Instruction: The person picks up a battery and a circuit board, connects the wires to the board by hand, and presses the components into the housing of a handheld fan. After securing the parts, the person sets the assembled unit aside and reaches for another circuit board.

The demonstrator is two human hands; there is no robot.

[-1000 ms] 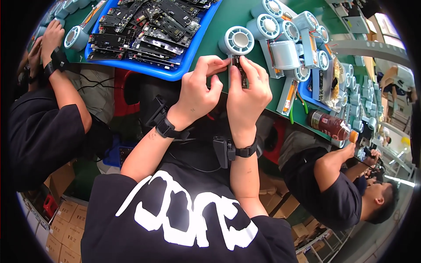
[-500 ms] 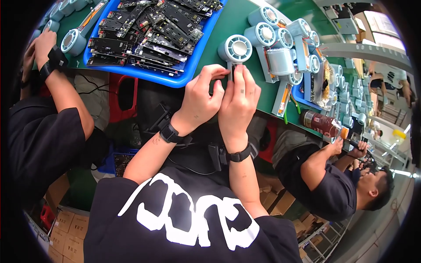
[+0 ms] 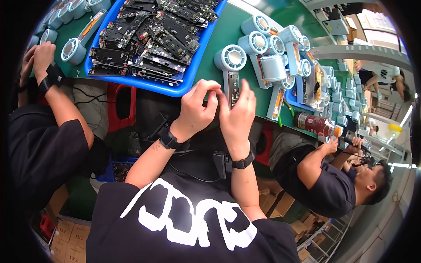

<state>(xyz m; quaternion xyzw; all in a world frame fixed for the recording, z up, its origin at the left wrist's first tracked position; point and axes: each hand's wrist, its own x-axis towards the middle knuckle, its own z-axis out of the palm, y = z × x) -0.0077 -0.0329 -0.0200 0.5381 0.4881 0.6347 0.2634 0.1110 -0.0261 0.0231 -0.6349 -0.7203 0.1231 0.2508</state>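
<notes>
A light-blue handheld fan [image 3: 230, 57] with a round ribbed head lies in front of me. Its narrow handle points toward me, and a black circuit board [image 3: 234, 87] sits in the handle's trough. My right hand [image 3: 237, 120] is at the handle's lower end, thumb on one side and stretched fingers on the other, apart from each other. That lower end is hidden by the hand. Just left of the handle, my left hand [image 3: 198, 107] is closed in a pinch, thumb against forefinger. Whatever lies between those fingertips is too small to make out.
A blue tray [image 3: 177, 90] heaped with black circuit boards stands at left. Several light-blue fans [image 3: 272, 68] are piled at right, beside green-handled pliers [image 3: 280, 118] and a dark drink bottle [image 3: 313, 124]. Co-workers sit on both sides; one's hand [image 3: 44, 59] is at far left.
Both hands have drawn back from the fan's handle, uncovering the circuit board. My right fingers have spread apart from over it. The whole view has shifted slightly.
</notes>
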